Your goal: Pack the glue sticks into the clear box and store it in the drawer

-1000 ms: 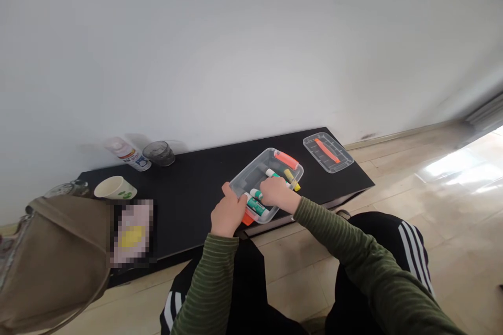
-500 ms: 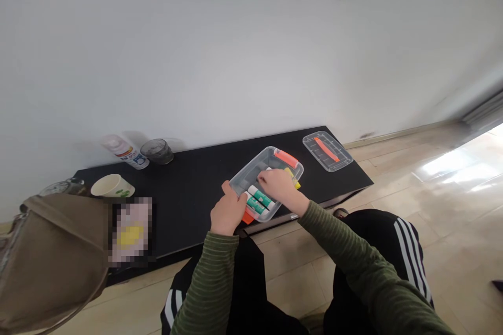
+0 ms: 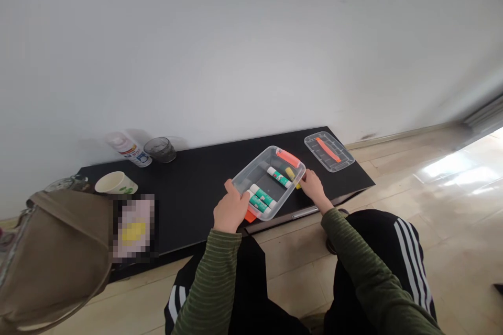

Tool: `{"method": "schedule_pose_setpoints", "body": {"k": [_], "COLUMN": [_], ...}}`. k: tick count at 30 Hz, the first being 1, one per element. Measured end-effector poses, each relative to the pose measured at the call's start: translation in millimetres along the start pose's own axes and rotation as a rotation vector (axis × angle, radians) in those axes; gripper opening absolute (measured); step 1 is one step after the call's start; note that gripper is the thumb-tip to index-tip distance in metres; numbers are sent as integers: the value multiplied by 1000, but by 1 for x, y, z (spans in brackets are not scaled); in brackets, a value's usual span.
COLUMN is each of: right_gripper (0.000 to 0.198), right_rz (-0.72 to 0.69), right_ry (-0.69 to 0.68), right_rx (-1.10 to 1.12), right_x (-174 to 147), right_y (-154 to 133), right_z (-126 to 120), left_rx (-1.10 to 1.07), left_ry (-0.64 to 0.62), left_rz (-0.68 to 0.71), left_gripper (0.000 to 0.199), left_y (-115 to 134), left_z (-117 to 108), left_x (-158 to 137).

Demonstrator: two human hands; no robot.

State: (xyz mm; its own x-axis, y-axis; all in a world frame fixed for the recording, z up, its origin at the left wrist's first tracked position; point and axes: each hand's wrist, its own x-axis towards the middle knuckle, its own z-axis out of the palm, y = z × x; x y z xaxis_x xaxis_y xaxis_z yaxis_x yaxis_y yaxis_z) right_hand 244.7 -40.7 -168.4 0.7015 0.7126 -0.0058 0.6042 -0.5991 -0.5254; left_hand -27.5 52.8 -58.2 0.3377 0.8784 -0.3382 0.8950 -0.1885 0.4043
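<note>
A clear plastic box with orange clips sits tilted on the black table. My left hand grips its left end, thumb over the rim. Inside lie two green-and-white glue sticks side by side, and another glue stick apart from them toward the right. Through the box's right wall shows a yellow stick-like thing; whether it is inside or beside the box I cannot tell. My right hand is just outside that wall, fingers curled in by the yellow thing, fingertips partly hidden.
A clear lid with an orange handle lies at the table's right end. Toward the left stand a spray can, a dark glass and a paper cup. A brown bag covers the left end. The wall rises behind.
My right hand has left the inside of the box and moved right, to its outer right side. The single glue stick on the right is now uncovered. My left hand keeps its hold.
</note>
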Motion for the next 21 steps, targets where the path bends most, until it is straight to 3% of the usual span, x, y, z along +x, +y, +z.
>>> {"method": "schedule_pose_setpoints", "body": {"k": [16,19,21], "right_gripper": [22,20,22], "right_rz": [-68,-95,-74], "right_ry": [-76,-44,54], "right_rx": [-143,-150,-76], "right_x": [2,1,-1], "right_y": [4,10,15], "right_z": [10,6,1], "left_rx": [-4,-10,-7], "left_ry": [-13,-13,-3], "left_rz": [-4,-6,-11], "left_gripper": [59,60,60], "left_y": [3,4,3], "left_z": [-3,-4,-3], "left_x": [-4,-4,-3]}}
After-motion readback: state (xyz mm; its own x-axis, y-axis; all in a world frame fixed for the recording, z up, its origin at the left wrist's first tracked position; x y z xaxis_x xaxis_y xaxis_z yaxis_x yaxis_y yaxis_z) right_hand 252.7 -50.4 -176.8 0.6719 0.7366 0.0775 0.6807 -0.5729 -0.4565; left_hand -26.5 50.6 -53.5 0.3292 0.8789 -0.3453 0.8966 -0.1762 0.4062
